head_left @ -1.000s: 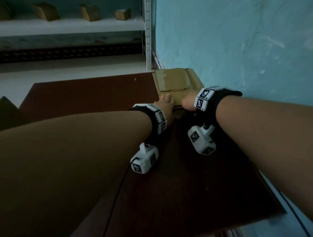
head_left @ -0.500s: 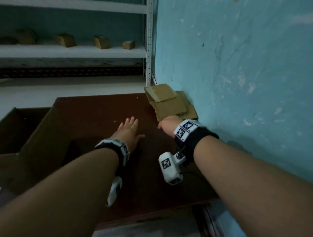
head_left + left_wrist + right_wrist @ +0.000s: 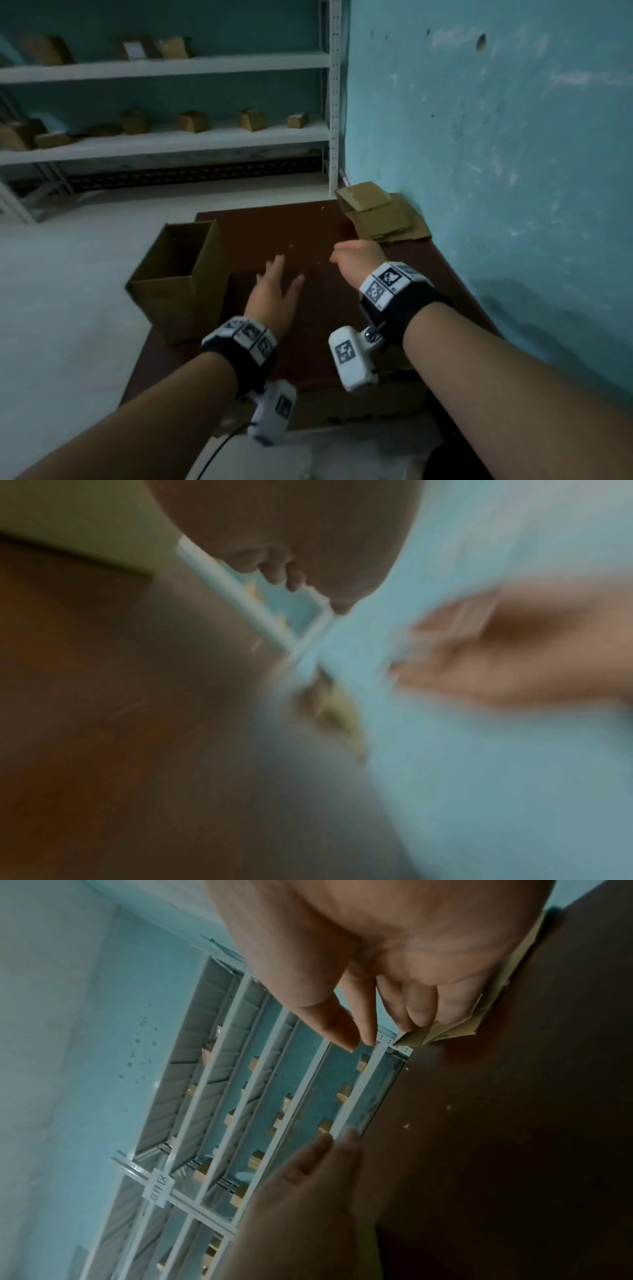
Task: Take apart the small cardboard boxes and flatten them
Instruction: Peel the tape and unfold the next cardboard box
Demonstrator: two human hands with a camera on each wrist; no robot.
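A stack of flattened cardboard boxes (image 3: 378, 214) lies in the table's far right corner against the blue wall; its edge (image 3: 445, 1034) also shows in the right wrist view. My left hand (image 3: 281, 274) hovers over the middle of the brown table (image 3: 325, 308), fingers spread and holding nothing. My right hand (image 3: 342, 253) is just short of the stack, apart from it, fingers relaxed and holding nothing. Its fingers (image 3: 414, 1010) appear loose in the right wrist view. The left wrist view is badly blurred.
A large open cardboard box (image 3: 178, 277) stands at the table's left edge, close to my left hand. White shelves (image 3: 164, 140) beyond the table carry several small cardboard boxes. The blue wall (image 3: 496, 171) borders the table on the right.
Both hands have let go of the flattened stack and drawn back toward me. The left hand moved left and spread its fingers. The view has pulled back, revealing the open box.
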